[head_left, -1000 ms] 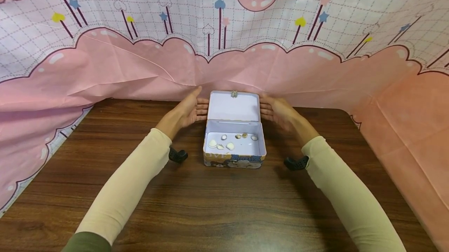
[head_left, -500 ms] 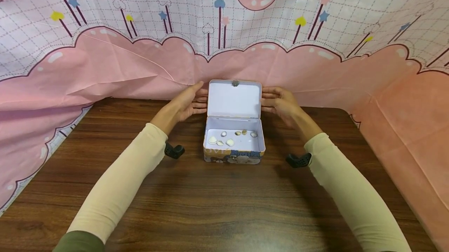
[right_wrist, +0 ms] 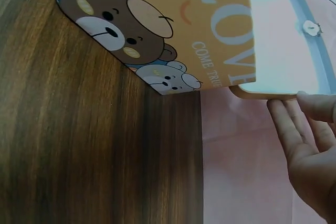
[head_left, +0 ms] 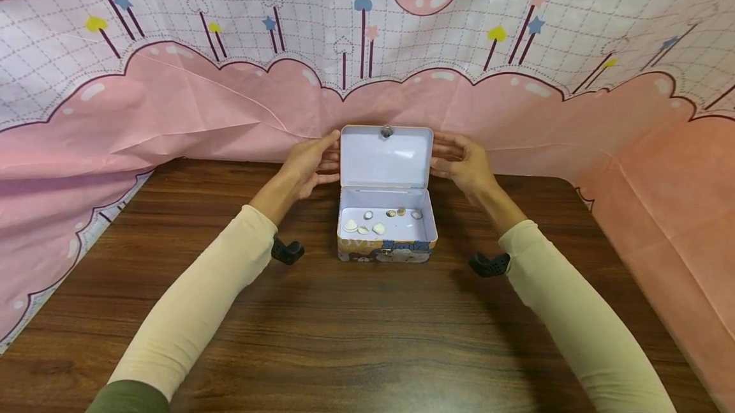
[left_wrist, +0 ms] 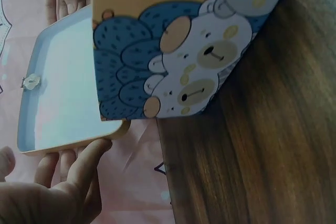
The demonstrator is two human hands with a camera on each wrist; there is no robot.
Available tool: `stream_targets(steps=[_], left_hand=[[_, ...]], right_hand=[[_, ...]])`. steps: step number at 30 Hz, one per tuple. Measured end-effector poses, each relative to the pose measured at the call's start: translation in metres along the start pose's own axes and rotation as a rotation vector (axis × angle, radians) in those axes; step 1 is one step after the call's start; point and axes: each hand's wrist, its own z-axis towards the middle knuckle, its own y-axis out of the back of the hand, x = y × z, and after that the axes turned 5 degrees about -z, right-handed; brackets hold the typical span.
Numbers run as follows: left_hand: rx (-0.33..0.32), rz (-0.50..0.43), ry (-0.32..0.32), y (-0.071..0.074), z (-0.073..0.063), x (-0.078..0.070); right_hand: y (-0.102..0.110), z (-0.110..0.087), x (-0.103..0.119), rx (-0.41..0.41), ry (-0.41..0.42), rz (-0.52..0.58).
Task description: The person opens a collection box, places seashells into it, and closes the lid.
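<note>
A rectangular tin box (head_left: 387,251) with a bear print stands on the table, its hinged lid (head_left: 386,154) raised and the pale inside facing me. Several seashells (head_left: 379,228) lie spread over its floor. At the lid's left edge is my left hand (head_left: 305,165), fingers extended and touching that side. My right hand (head_left: 467,167) is at the opposite edge, fingertips against it and thumb at the rim. In the left wrist view the fingers (left_wrist: 86,163) meet the lid's rim from outside. The right wrist view shows the fingers (right_wrist: 286,124) likewise touching the rim.
A dark wood-grain table (head_left: 356,330) holds the box near its back edge. Behind it hangs a pink and white printed cloth (head_left: 241,106), which also runs along the left and right sides. A metal clasp (head_left: 387,132) sits on the lid's top edge.
The lid has tilted up to a more upright stance, with both hands rising along its sides. The box has shifted slightly toward the back cloth.
</note>
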Motion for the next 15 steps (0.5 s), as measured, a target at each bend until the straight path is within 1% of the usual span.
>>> stream_targets(steps=[2, 5, 8, 13, 15], left_hand=[[-0.006, -0.02, -0.022, -0.001, -0.001, 0.001], [-0.012, -0.043, -0.054, -0.002, -0.003, 0.004], [-0.009, -0.041, -0.085, -0.002, -0.005, 0.008], [0.009, -0.004, -0.146, -0.002, -0.009, 0.012], [0.017, 0.001, -0.159, -0.001, -0.011, 0.013]], right_hand=[[0.0, -0.001, 0.0, -0.005, 0.023, 0.004], [-0.001, -0.005, -0.001, -0.017, 0.05, 0.043], [-0.001, -0.009, -0.001, -0.024, 0.064, 0.065], [-0.003, -0.016, 0.001, -0.048, 0.044, 0.079], [-0.005, -0.017, 0.003, -0.065, 0.03, 0.124]])
